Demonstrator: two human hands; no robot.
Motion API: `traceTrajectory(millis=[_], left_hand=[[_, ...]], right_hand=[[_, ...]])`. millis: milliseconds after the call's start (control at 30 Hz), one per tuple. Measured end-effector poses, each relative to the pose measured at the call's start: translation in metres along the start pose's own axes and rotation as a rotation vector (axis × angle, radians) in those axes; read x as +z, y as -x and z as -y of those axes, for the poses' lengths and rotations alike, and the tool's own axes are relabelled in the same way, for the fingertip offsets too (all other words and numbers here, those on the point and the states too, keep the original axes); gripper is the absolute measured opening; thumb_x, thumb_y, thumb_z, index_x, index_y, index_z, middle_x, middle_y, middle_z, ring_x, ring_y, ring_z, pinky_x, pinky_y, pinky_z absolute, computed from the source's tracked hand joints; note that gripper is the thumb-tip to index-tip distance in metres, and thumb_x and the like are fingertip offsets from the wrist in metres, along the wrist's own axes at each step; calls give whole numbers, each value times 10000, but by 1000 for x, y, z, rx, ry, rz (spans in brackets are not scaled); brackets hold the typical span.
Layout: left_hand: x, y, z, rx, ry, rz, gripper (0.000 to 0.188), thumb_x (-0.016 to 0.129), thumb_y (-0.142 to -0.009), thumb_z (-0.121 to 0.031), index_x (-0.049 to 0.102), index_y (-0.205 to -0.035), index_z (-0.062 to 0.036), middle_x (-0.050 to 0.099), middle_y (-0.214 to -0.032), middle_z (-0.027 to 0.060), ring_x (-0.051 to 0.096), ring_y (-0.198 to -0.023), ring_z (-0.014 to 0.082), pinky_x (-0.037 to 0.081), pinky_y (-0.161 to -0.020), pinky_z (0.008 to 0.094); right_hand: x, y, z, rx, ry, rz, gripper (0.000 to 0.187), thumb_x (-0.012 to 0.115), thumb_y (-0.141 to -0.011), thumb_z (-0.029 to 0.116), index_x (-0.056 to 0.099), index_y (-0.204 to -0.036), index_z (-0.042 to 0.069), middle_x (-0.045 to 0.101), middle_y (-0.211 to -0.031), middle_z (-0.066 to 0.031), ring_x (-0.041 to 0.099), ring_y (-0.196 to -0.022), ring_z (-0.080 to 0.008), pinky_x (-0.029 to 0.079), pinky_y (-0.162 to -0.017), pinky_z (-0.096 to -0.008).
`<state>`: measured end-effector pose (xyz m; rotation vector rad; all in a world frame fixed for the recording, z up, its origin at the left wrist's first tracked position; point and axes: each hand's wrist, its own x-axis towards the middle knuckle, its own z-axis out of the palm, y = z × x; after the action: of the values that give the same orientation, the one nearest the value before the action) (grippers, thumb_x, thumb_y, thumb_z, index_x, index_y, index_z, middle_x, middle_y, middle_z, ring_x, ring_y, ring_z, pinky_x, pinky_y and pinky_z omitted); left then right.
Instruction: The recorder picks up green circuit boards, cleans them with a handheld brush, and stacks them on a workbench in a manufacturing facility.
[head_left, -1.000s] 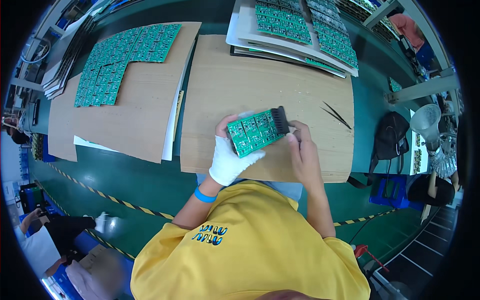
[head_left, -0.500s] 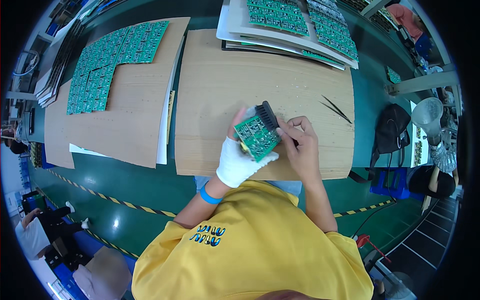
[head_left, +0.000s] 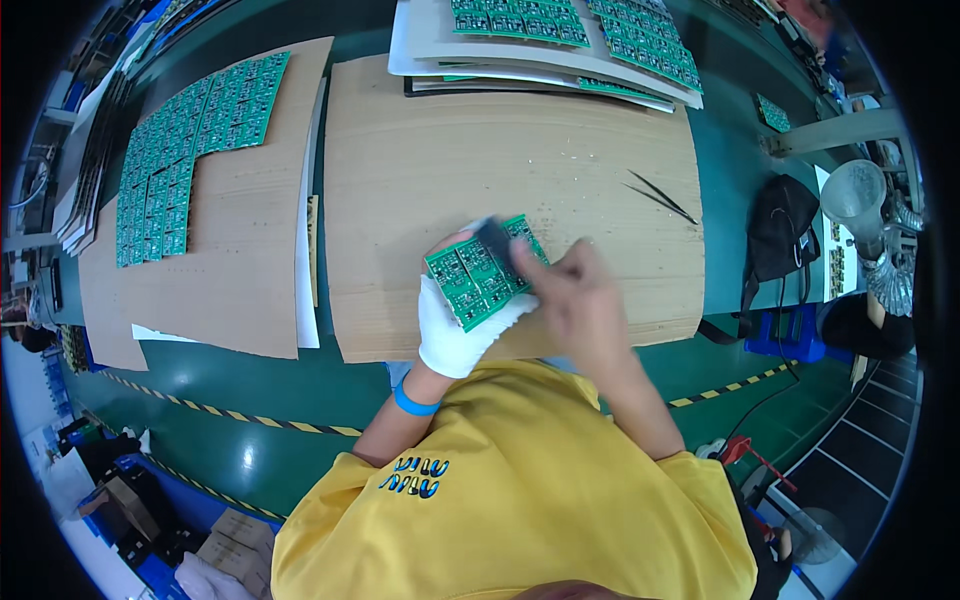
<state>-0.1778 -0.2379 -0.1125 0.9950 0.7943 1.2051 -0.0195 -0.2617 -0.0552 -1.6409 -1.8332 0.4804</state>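
Observation:
My left hand [head_left: 462, 325], in a white glove with a blue wristband, grips a green circuit board panel [head_left: 468, 285] by its edges, tilted above the cardboard. A black brush [head_left: 497, 246] lies across the far part of the panel, smeared by motion. My right hand [head_left: 580, 300], bare and also blurred, is closed on the brush; its bristles are hidden or too smeared to make out. A pair of dark tweezers [head_left: 662, 198] rests on the cardboard sheet [head_left: 420, 140] to the right, near scattered small pale bits.
At the left, several circuit board panels [head_left: 205, 120] lie on another cardboard sheet [head_left: 240, 230]. A stack of white boards [head_left: 440, 55] carrying panels stands at the back. A black bag [head_left: 780, 240], a clear funnel-like duct [head_left: 855, 200] and a blue stool [head_left: 780, 335] are at the right.
The brush in my right hand has moved across the panel's face, away from its earlier edge-on pose. My left hand has turned the panel flatter. The whole view has shifted slightly.

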Motion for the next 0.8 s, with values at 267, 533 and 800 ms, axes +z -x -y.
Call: traceTrajectory(millis=[267, 533, 800], left_hand=[[-5, 1, 8, 98, -163, 47, 889, 939, -719, -74, 382, -1413, -74, 499, -1469, 189, 572, -1305, 296, 498, -1098, 444], [1, -1, 7, -1, 4, -52, 927, 955, -692, -78, 374, -1415, -83, 518, -1441, 185, 573, -1303, 297, 509, -1094, 460], [-1, 0, 1, 72, -49, 22, 898, 959, -669, -68, 421, -1388, -67, 534, -1438, 179, 576, -1302, 290, 537, -1059, 448]], right_hand=[[-4, 12, -9, -13, -27, 17, 608, 627, -790, -136, 737, -1299, 179, 465, -765, -65, 471, -645, -199, 400, -557, -312], [-21, 5, -15, 164, 17, -29, 552, 651, -795, -130, 764, -1248, 164, 455, -773, -71, 475, -622, -196, 412, -557, -325], [-17, 14, -49, 165, 40, -100, 512, 723, -804, -105, 741, -1269, 109, 496, -814, -42, 501, -642, -171, 446, -583, -310]])
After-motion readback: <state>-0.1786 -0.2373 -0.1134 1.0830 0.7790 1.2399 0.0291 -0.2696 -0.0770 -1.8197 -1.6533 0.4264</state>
